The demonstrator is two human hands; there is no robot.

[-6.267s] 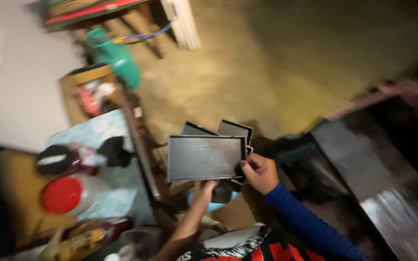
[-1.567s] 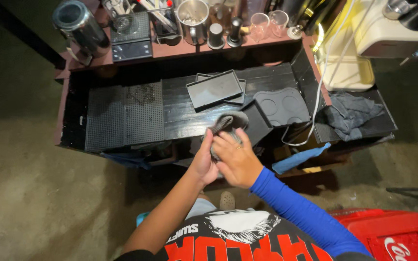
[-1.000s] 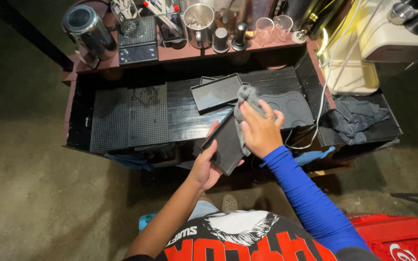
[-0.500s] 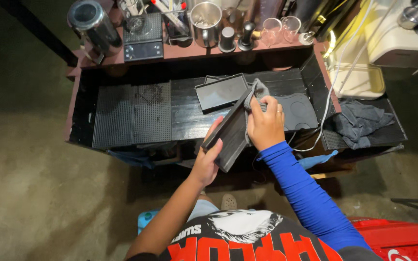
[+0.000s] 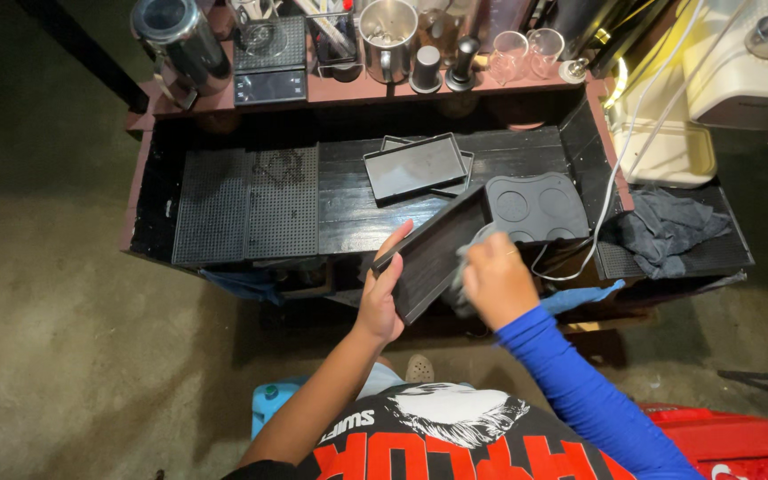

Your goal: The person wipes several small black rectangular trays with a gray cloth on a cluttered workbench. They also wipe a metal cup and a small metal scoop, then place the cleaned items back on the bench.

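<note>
My left hand [image 5: 382,293] grips the left edge of a black rectangular tray [image 5: 433,249], which is tilted up over the front edge of a dark wooden table [image 5: 348,209]. With my right hand [image 5: 497,277] I press a grey cloth [image 5: 466,267] against the tray's inner face; most of the cloth is hidden under the hand. Farther back on the table lie two stacked black trays [image 5: 413,166]. A black moulded mat with round recesses [image 5: 536,206] lies right of the held tray.
Two black perforated mats [image 5: 246,204] cover the table's left part. A raised shelf behind holds a scale [image 5: 268,58], metal jugs [image 5: 389,34], glasses [image 5: 526,49] and a steel canister [image 5: 181,40]. A dark cloth heap [image 5: 664,227] lies right, a red crate [image 5: 726,444] bottom right.
The cloth hand has slid from the tray's far upper end down to its near lower part. The tray stays tilted in my left hand.
</note>
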